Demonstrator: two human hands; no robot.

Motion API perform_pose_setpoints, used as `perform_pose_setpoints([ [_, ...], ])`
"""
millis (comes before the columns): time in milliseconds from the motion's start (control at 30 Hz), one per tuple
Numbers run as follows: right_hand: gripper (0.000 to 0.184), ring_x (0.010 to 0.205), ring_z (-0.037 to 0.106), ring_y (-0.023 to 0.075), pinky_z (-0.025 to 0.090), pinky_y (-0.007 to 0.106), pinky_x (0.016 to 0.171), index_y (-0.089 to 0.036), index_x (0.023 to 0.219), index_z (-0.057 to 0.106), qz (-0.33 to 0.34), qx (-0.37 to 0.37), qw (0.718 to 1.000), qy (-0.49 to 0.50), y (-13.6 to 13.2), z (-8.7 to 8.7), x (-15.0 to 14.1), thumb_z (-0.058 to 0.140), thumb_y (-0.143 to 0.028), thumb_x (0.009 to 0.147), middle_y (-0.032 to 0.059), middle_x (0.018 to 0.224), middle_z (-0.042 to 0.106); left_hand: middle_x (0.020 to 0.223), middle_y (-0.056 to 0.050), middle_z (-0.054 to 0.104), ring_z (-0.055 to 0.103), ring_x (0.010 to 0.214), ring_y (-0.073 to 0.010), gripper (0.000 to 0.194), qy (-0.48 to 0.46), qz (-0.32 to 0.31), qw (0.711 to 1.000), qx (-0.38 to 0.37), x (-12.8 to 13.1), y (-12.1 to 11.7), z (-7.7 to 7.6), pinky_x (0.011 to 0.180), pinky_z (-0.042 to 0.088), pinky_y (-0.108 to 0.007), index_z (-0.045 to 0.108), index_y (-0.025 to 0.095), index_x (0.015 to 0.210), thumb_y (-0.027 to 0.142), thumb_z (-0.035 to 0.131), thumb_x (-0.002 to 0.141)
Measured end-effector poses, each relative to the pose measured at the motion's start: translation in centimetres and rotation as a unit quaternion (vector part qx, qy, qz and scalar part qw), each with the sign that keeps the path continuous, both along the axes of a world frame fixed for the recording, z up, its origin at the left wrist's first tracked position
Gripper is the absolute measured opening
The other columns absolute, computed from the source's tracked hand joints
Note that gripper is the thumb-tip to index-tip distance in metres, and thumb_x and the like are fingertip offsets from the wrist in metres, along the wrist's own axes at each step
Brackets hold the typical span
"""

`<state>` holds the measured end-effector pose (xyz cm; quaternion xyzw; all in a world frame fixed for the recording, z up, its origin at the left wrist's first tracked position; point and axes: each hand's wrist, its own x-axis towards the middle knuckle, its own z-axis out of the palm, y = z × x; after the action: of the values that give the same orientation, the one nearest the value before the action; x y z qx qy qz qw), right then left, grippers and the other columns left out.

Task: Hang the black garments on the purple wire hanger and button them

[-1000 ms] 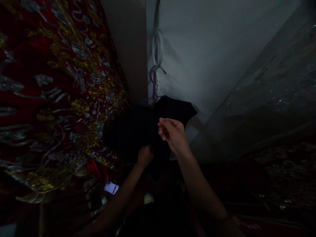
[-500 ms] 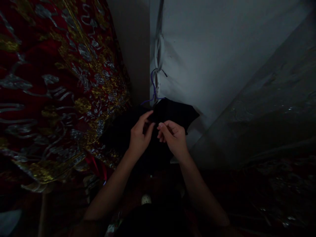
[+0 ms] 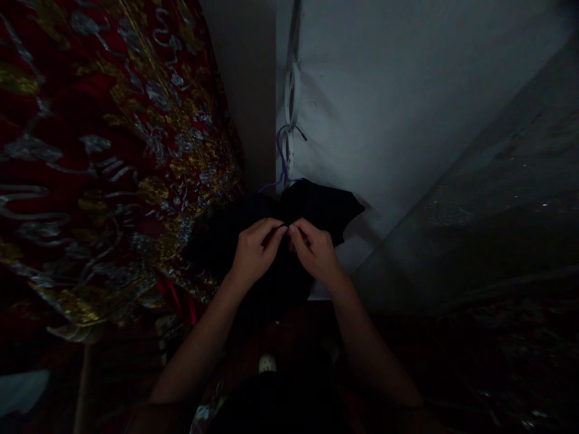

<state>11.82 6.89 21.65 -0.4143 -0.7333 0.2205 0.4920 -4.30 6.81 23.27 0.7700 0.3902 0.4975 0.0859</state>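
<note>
A black garment hangs on a purple hanger, its sleeve reaching out to the right. The hanger's hook passes through a white ring on the wall. In front of the garment's middle, my left hand pinches the dark cloth between thumb and forefinger. Almost touching it, my right hand pinches the same garment just to the right. Anything small between the fingertips, such as a button, is too dark to make out.
Red cloth with gold and silver embroidery fills the left side. A pale wall stands behind and right, with a greyish sheet-like surface beside it. Below, a light-coloured shoe with holes shows on the dark floor. A wooden pole stands lower left.
My left forefinger has come down and closed against the thumb on the cloth. My right fingers have moved slightly, and the two hands' fingertips are now closer together.
</note>
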Motion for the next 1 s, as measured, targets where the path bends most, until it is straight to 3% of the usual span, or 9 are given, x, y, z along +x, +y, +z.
perform_pose_setpoints([
  [200, 0.022, 0.055, 0.055, 0.0113, 0.040, 0.023, 0.055, -0.020, 0.078, 0.061, -0.047, 0.036, 0.998, 0.021, 0.1, 0.8, 0.3, 0.053, -0.032, 0.095, -0.0018, 0.061, 0.059, 0.075, 0.001, 0.067, 0.060, 0.066, -0.0118, 0.012, -0.007, -0.003, 1.000, -0.026, 0.1, -0.3, -0.2, 0.065, 0.046, -0.023, 0.067, 0.019, 0.089, 0.026, 0.058, 0.094],
  [333, 0.024, 0.055, 0.054, 0.0115, 0.040, 0.022, 0.054, -0.020, 0.076, 0.058, -0.008, -0.012, 0.998, 0.063, 0.2, 1.4, 0.4, 0.052, -0.034, 0.095, -0.0027, 0.060, 0.056, 0.073, 0.002, 0.066, 0.058, 0.062, -0.0106, 0.011, -0.016, 0.001, 1.000, -0.027, 0.1, -0.5, -0.4, 0.062, 0.044, -0.022, 0.067, 0.019, 0.089, 0.025, 0.059, 0.093],
  [567, 0.033, 0.056, 0.047, 0.0115, 0.032, 0.024, 0.057, -0.021, 0.071, 0.051, -0.030, 0.053, 0.994, -0.089, 0.4, 2.5, 0.3, 0.044, -0.035, 0.100, -0.0028, 0.061, 0.047, 0.072, 0.002, 0.064, 0.057, 0.061, -0.0102, 0.012, 0.010, -0.009, 0.999, -0.033, -0.3, -0.5, -0.1, 0.063, 0.043, -0.021, 0.066, 0.019, 0.088, 0.027, 0.058, 0.093],
  [733, 0.042, 0.053, 0.043, 0.0105, 0.030, 0.024, 0.055, -0.021, 0.063, 0.046, 0.006, 0.064, 0.995, -0.079, 0.3, 2.4, 0.3, 0.045, -0.041, 0.099, -0.0037, 0.057, 0.042, 0.068, 0.003, 0.060, 0.055, 0.060, -0.0103, 0.014, 0.005, -0.031, 0.997, -0.064, -0.6, -0.7, 0.1, 0.060, 0.040, -0.021, 0.064, 0.019, 0.087, 0.027, 0.054, 0.094],
  [867, 0.029, 0.053, 0.047, 0.0106, 0.034, 0.023, 0.053, -0.021, 0.079, 0.055, -0.027, 0.027, 0.999, 0.033, -0.2, 1.5, 0.1, 0.050, -0.043, 0.097, -0.0042, 0.060, 0.050, 0.069, 0.003, 0.062, 0.057, 0.061, -0.0103, 0.014, -0.013, -0.033, 0.997, -0.072, -0.8, -0.7, 0.1, 0.060, 0.041, -0.021, 0.064, 0.020, 0.090, 0.028, 0.054, 0.095],
  [1000, 0.017, 0.052, 0.050, 0.0102, 0.036, 0.022, 0.053, -0.022, 0.095, 0.056, -0.034, 0.020, 0.999, 0.035, -0.4, 1.0, -0.1, 0.060, -0.038, 0.091, -0.0062, 0.062, 0.053, 0.069, 0.003, 0.062, 0.059, 0.063, -0.0110, 0.014, -0.023, -0.035, 0.997, -0.070, -0.8, -0.5, -0.1, 0.062, 0.042, -0.021, 0.064, 0.020, 0.092, 0.030, 0.055, 0.095],
])
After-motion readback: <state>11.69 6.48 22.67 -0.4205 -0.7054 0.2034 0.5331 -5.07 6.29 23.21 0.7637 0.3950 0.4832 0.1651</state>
